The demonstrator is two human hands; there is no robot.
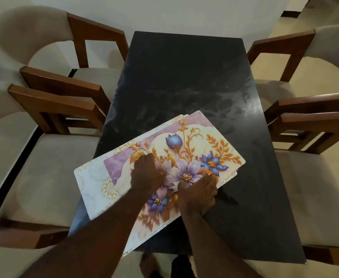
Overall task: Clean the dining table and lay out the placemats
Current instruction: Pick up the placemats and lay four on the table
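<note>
A long rectangular counter [194, 81] of dark, glossy stone with faint grey marbling runs away from the camera, its surface streaked with pale smears. On its near left part lies a skewed stack of placemats [184, 141], thin stiff rectangles with rounded corners. The top mat is smooth and printed with blue and lilac flowers, orange-gold leaves and a purple marbled border on a cream ground. Under it a paler mat [92, 177] sticks out to the left, whitish with small gold lace-like rosettes; it juts past the counter's left side. More edges show at the far corner and along the right side, so the stack holds several mats, though I cannot tell how many. The stack's near corner overhangs the counter's near edge.

Both bare forearms reach in from below. The left hand [146, 173] lies knuckles up on the top mat, fingers curled and pressing down near the purple border. The right hand [197, 194] sits just beside it at the stack's right edge, fingers bent and closed over that edge, seeming to pinch the mats with the thumb on top.

Four chairs [44, 173] with brown wooden arms and beige fabric seats stand two to each side. No writing can be read anywhere
</note>
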